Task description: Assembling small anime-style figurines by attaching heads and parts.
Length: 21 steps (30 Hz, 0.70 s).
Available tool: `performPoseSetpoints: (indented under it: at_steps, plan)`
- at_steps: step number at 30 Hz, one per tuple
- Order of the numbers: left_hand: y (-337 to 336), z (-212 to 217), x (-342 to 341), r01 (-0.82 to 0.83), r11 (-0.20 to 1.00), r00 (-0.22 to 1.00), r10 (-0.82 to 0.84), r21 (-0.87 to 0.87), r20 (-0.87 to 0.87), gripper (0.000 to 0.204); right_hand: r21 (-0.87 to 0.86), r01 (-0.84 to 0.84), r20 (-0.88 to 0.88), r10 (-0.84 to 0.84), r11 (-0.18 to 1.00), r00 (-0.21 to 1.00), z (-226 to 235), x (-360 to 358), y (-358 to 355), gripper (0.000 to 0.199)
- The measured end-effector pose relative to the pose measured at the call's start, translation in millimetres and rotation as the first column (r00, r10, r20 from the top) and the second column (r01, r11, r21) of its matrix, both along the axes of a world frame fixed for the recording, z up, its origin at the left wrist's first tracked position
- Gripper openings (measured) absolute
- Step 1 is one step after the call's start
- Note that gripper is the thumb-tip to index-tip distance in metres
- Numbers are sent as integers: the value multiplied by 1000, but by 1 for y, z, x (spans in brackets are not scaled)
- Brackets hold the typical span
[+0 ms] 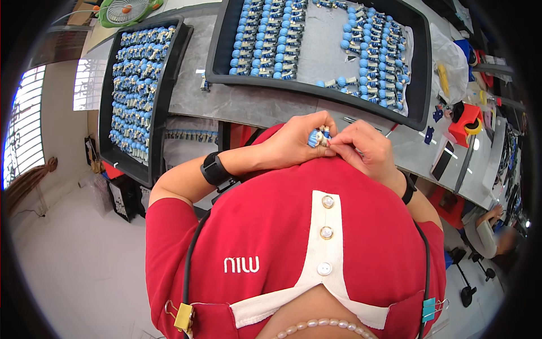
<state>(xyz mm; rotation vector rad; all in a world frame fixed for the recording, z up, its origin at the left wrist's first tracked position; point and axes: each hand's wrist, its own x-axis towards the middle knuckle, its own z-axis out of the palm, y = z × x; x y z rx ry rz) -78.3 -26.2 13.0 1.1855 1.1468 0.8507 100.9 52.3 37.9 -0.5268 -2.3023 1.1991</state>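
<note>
Close in front of my chest, my left hand [302,138] is closed round a small blue and white figurine [317,138]. Its fingers and thumb cover part of it, so the full shape is hidden. My right hand [364,148] meets it from the other side, thumb and fingertips pinched together at the figurine's right end. Whether a smaller piece sits in that pinch, I cannot tell. Beyond my hands, a large black tray [265,85] holds rows of similar figurines [282,39] with round blue heads.
Another black tray [164,107] full of figurines stands at the left. A lone figurine [204,83] lies on the grey table [243,101] between the trays. On the right are a red bin [467,121], a tape roll [474,126] and a phone-like dark slab [443,161]. A green fan [125,11] stands far left; another person [485,234] sits far right.
</note>
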Motion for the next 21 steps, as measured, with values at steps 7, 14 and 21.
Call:
performPoseSetpoints:
  at_steps: [7, 14, 21]
  plan:
    - [2, 2, -1, 16, 999, 1000, -16, -33, -5, 25, 44, 12, -5, -11, 999, 1000, 1, -5, -2, 15]
    - [1, -1, 1, 52, 998, 998, -53, -42, -20, 25, 43, -46, 22, 45, 998, 999, -7, 5, 0, 16]
    - [-1, -4, 2, 27, 1000, 1000, -27, -15, 13, 30, 53, -27, 20, 26, 998, 999, -9, 2, -1, 16]
